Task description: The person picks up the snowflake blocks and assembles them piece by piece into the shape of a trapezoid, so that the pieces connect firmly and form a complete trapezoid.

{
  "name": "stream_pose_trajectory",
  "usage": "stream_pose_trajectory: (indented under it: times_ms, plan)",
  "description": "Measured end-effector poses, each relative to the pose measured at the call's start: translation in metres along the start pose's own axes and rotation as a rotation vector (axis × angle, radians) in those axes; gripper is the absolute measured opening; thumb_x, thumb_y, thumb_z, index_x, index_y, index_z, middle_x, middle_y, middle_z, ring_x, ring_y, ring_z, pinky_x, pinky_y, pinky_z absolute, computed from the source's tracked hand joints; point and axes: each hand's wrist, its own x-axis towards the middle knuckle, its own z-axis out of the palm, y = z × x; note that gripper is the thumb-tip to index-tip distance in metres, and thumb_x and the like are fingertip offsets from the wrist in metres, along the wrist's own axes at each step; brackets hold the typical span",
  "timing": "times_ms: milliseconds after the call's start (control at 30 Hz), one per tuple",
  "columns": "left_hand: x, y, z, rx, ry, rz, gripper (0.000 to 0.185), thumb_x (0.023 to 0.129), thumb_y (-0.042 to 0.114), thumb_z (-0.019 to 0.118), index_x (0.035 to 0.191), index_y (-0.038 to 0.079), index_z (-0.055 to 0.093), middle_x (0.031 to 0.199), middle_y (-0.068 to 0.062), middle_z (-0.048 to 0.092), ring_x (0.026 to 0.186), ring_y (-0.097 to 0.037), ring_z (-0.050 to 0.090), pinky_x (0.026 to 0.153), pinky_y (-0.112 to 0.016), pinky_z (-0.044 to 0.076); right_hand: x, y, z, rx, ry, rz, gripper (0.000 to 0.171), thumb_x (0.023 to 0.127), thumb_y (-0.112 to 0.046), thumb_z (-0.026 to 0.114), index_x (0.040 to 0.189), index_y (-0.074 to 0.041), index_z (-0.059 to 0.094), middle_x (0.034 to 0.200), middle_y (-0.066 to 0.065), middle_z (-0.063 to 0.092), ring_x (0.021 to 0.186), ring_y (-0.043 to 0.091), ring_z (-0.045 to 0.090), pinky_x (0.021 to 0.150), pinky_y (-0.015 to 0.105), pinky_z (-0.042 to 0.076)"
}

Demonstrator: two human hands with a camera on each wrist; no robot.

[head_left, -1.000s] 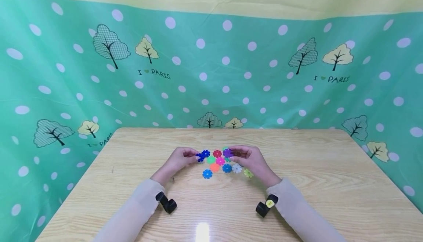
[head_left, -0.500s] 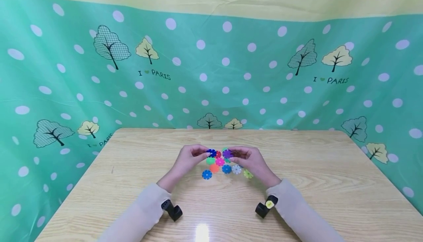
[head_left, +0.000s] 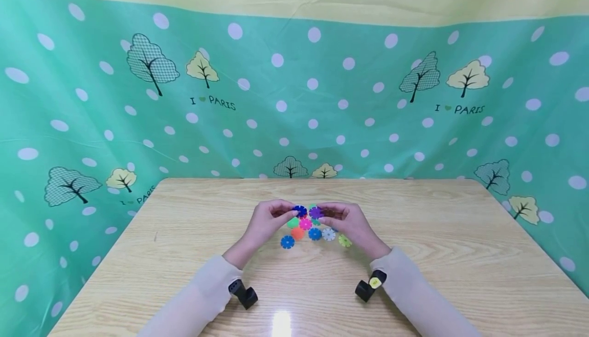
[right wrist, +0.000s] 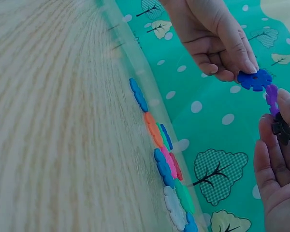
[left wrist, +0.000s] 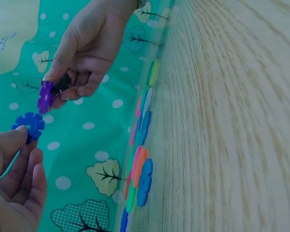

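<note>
The left hand pinches a dark blue snowflake disc in its grip; the right hand pinches a purple snowflake disc, with a dark piece tucked behind it. Over the last second the left hand has moved toward three o'clock, so the blue disc now sits just beside the purple one, apparently close to joining. Below them, at six o'clock, loose coloured discs lie on the wooden table. A green polka-dot cloth with trees hangs behind.
</note>
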Motion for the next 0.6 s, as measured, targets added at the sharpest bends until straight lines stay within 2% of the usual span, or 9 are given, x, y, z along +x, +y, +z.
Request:
stream_pose_trajectory:
  times_ms: [133, 267, 367, 500, 600]
  plan:
    - [0.0, 0.001, 0.001, 0.008, -0.003, -0.002, 0.014, 0.085, 0.013, 0.07, 0.095, 0.004, 0.072, 0.09, -0.008, 0.071, 0.081, -0.03, 0.065, 0.067, -0.022, 0.054, 0.0, -0.001, 0.0, 0.005, -0.002, 0.001, 0.036, 0.087, -0.009, 0.068, 0.121, 0.001, 0.061, 0.114, 0.017, 0.065, 0.092, 0.018, 0.066, 0.085, 0.039, 0.053]
    - [0.001, 0.001, 0.003, 0.001, -0.018, 0.0, 0.014, 0.085, 0.013, 0.07, 0.096, 0.005, 0.072, 0.09, -0.008, 0.071, 0.083, -0.034, 0.065, 0.067, -0.022, 0.054, 0.0, -0.001, 0.0, 0.004, -0.008, 0.003, 0.038, 0.087, -0.009, 0.067, 0.122, 0.003, 0.059, 0.115, 0.017, 0.065, 0.093, 0.018, 0.065, 0.083, 0.033, 0.054]
    - [0.001, 0.001, 0.004, -0.006, -0.026, 0.002, 0.013, 0.086, 0.012, 0.069, 0.096, 0.005, 0.072, 0.09, -0.008, 0.071, 0.085, -0.038, 0.065, 0.067, -0.022, 0.054, 0.001, 0.0, 0.0, 0.009, -0.013, -0.001, 0.039, 0.088, -0.009, 0.067, 0.123, 0.004, 0.058, 0.115, 0.017, 0.065, 0.095, 0.024, 0.065, 0.081, 0.028, 0.054]
    - [0.001, 0.002, 0.006, -0.001, -0.03, 0.021, 0.012, 0.086, 0.011, 0.069, 0.095, 0.004, 0.072, 0.089, -0.008, 0.071, 0.082, -0.039, 0.064, 0.065, -0.022, 0.054, 0.005, 0.01, -0.001, 0.038, -0.026, -0.001, 0.036, 0.087, -0.008, 0.067, 0.122, 0.002, 0.06, 0.115, 0.018, 0.065, 0.1, 0.035, 0.063, 0.082, 0.03, 0.054]
    - [0.001, 0.001, 0.008, 0.002, -0.028, 0.04, 0.012, 0.086, 0.01, 0.069, 0.095, 0.003, 0.072, 0.087, -0.008, 0.071, 0.08, -0.04, 0.064, 0.063, -0.022, 0.054, 0.009, 0.022, -0.002, 0.054, -0.028, -0.003, 0.036, 0.087, -0.008, 0.067, 0.121, 0.0, 0.061, 0.115, 0.017, 0.065, 0.099, 0.034, 0.064, 0.082, 0.031, 0.054]
